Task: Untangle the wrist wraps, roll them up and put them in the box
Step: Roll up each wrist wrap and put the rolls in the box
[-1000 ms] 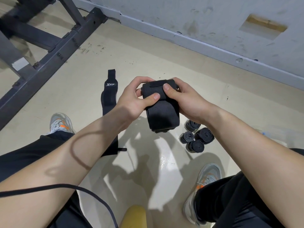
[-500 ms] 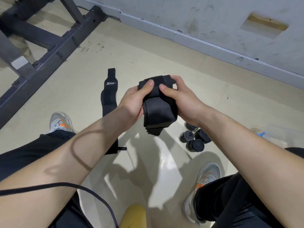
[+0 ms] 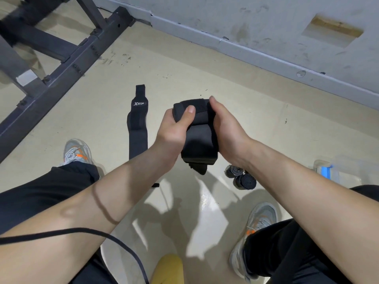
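Steel rack point(image 3: 61, 64) far left, and on the floor point(image 3: 205, 74) a flat wrap point(image 3: 137, 124) stretched out. We hold the roll point(image 3: 200, 140) in midair: left hand point(image 3: 174, 128) curled round it, thumb on top, right hand point(image 3: 227, 128) cupping its other side. Small rolls point(image 3: 246, 181) sit together, floor right.

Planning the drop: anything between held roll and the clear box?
Finished rolls lie on the floor between the held roll and box, likely easy to carry over; the right forearm hides most of it.

blk wrist wrap point(image 3: 200, 140), grey/orange shoe point(image 3: 77, 152), beige floor point(image 3: 205, 78), grey wall point(image 3: 246, 17)
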Available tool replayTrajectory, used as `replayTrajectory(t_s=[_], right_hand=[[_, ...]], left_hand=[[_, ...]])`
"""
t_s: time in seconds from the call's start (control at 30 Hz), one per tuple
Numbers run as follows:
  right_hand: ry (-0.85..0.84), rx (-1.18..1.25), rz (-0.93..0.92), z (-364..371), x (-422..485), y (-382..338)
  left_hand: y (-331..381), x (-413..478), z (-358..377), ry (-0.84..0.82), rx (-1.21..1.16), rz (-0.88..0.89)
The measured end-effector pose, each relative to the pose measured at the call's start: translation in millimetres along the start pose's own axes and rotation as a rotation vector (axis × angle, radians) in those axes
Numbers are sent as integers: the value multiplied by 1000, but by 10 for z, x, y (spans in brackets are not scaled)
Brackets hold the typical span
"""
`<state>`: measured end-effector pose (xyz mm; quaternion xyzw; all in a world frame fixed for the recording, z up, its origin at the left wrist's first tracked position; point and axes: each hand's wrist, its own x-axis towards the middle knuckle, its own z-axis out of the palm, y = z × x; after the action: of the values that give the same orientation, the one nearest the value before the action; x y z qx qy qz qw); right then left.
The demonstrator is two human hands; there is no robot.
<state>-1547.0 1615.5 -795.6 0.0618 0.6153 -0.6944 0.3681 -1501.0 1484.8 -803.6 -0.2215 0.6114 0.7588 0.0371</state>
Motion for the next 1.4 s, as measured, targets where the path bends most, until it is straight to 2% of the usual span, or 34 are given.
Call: replayTrajectory(t_s=[0.17,0.3,0.47,0.57,0.63,0.77,0.87,1.0,1.1,1.23,1.4], right_hand=[[47,-274,-62,-57,-109,-194],[23,-227,-144,-74,-76,-147],[-1,-103,-188,-126,3,-77],[23,-171,-237,-116,26,-56],[4,-229,-258,-115,28,-46],[-58,-251,-173,-154,-19,-152],[-81,-300,-102,-206,-33,-227],[-84,-373,-96,-189,-59,-220],[-87,-321,-124,-178,-50,-215],[-100,-180,-120,-196,-36,-182],[-100,-174,-131,-183,-17,-136]], left_hand=[[7,-2,-26,-28,146,73],[12,-17,-41,-41,189,119],[114,-8,-55,-102,48,-55],[179,-4,-58,-146,18,-161],[174,12,-73,-124,29,-149],[159,45,-138,-58,48,-97],[127,48,-171,-78,87,-76],[88,33,-184,-119,129,-12],[100,26,-191,-135,135,6],[158,24,-147,-154,140,-77],[184,-1,-134,-134,181,-73]])
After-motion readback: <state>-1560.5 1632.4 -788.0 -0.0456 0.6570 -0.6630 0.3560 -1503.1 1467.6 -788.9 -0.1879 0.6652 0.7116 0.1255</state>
